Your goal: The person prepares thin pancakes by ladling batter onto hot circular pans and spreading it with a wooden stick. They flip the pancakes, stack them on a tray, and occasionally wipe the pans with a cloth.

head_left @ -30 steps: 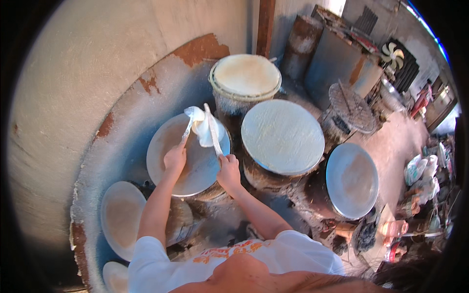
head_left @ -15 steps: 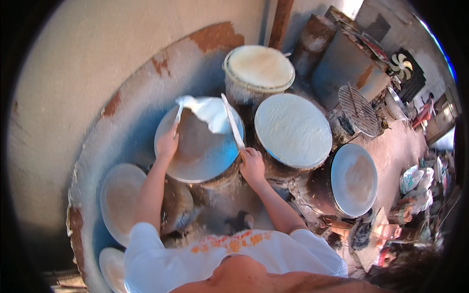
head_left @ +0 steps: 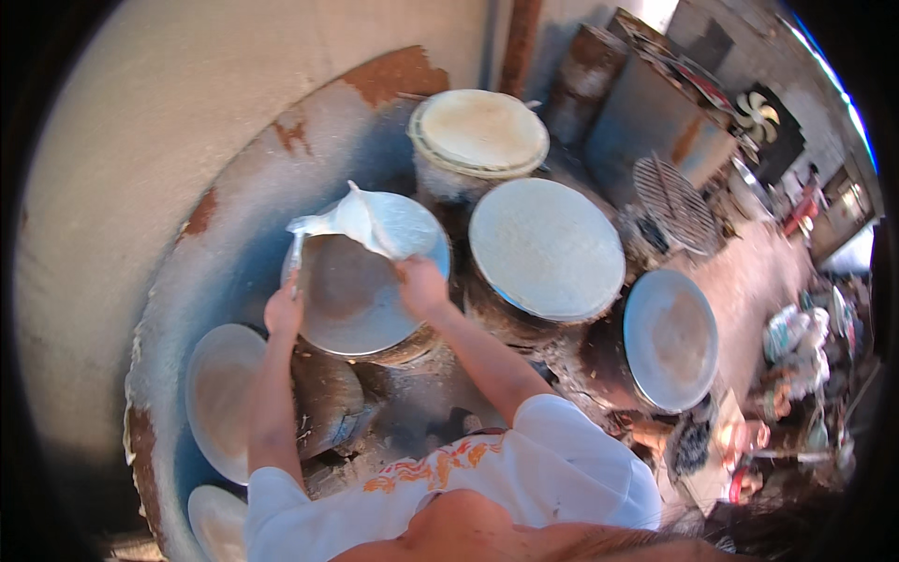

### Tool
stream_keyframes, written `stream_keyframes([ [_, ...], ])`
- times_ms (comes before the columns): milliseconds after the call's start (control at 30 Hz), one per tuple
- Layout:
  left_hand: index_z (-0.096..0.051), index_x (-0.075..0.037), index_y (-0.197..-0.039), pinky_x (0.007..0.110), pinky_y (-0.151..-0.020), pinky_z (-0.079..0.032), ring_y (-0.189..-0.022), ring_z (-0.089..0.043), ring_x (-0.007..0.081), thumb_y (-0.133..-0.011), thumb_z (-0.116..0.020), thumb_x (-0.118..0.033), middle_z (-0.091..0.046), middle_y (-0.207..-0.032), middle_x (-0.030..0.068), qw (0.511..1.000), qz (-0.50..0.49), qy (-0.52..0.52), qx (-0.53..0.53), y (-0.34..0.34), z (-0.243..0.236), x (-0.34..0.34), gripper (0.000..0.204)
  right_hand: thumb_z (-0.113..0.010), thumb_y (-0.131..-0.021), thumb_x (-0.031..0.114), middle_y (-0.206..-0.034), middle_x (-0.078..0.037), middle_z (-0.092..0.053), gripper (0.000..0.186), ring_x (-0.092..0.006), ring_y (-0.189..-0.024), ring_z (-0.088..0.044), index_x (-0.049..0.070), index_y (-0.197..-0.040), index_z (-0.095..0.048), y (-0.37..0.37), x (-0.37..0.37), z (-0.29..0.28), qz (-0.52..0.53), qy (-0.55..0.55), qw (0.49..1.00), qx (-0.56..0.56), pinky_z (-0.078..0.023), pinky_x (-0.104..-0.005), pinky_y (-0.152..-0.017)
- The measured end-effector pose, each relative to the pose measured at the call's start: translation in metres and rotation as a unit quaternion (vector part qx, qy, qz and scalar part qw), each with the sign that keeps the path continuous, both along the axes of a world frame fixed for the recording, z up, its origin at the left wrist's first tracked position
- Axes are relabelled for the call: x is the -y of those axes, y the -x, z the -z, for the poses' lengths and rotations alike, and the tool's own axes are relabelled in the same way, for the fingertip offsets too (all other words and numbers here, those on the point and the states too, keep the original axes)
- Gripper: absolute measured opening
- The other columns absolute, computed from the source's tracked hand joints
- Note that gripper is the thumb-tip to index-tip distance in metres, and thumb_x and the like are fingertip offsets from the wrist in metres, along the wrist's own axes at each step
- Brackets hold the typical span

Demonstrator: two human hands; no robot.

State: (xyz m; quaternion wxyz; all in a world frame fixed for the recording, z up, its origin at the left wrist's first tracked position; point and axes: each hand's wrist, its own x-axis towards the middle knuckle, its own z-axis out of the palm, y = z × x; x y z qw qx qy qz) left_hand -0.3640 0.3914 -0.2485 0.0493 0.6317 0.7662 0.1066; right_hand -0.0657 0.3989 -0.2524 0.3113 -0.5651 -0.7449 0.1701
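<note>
White, thin and soft, the round sheet of steamed batter [head_left: 370,223] is half lifted from the grey round steaming plate [head_left: 361,300] in the middle of the view. One part of the sheet hangs in the air at the far rim of the plate; the rest seems to lie on the plate still. The left hand [head_left: 284,311] is at the left rim and is clenched around a thin stick [head_left: 296,258] that goes up under the raised edge of the sheet. The right hand [head_left: 421,284] is at the right side of the plate, and its fingers [head_left: 405,270] pinch the near edge of the sheet.

Around this plate stand other round plates: a cream one with a thick rim [head_left: 479,133] behind, a large pale one [head_left: 546,248] to the right, a grey one [head_left: 670,339] further right, and two pale ones [head_left: 221,398] at the lower left. A round wire grill [head_left: 674,202] stands well apart at the right.

The step in hand appears to be peeling the cooked sheet off the plate. The next move probably needs a slow, even lift with both hands, because such a thin sheet may tear or fold on itself.
</note>
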Motion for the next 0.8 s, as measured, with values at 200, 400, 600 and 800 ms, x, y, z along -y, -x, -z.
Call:
stream_keyframes([
  [200,-0.042,-0.032,-0.136,0.046,-0.073,-0.049,-0.087,-0.062,0.0341,-0.087,-0.055,-0.025,-0.065,-0.098,0.0156,0.998,-0.021,-0.055,0.033,0.015,0.018,0.028,0.052,-0.057,-0.069,0.002,-0.097,-0.008,-0.062,0.025,-0.0328,-0.090,-0.056,0.009,-0.092,-0.067,-0.046,0.003,0.018,0.003,-0.055,0.998,0.006,-0.049,-0.0405,-0.076],
  [400,-0.044,-0.033,-0.134,0.044,-0.077,-0.049,-0.091,-0.061,0.0347,-0.084,-0.056,-0.026,-0.064,-0.102,0.0164,0.991,-0.110,-0.050,0.053,-0.013,-0.005,0.065,0.052,-0.061,-0.067,0.002,-0.095,-0.012,-0.059,0.033,-0.0329,-0.093,-0.057,0.006,-0.100,-0.063,-0.007,-0.059,0.010,-0.165,-0.029,0.981,0.098,-0.050,-0.0410,-0.080],
  [600,-0.044,-0.032,-0.134,0.045,-0.078,-0.049,-0.091,-0.062,0.0363,-0.084,-0.059,-0.020,-0.065,-0.101,0.0162,0.970,-0.225,-0.005,0.091,-0.085,-0.044,0.123,0.053,-0.061,-0.071,0.001,-0.097,-0.013,-0.059,0.031,-0.0323,-0.093,-0.056,0.004,-0.101,-0.063,0.010,-0.064,-0.003,-0.262,-0.029,0.963,0.062,-0.050,-0.0416,-0.079],
  [800,-0.041,-0.019,-0.138,0.034,-0.057,-0.050,-0.071,-0.064,0.0203,-0.084,-0.061,-0.010,-0.068,-0.092,0.0093,0.964,-0.186,-0.167,0.087,-0.101,0.007,0.181,0.058,-0.061,-0.066,0.000,-0.092,-0.006,-0.062,0.035,-0.0313,-0.091,-0.056,0.012,-0.099,-0.068,-0.034,-0.079,-0.024,-0.395,-0.035,0.918,-0.024,-0.050,-0.0391,-0.078],
])
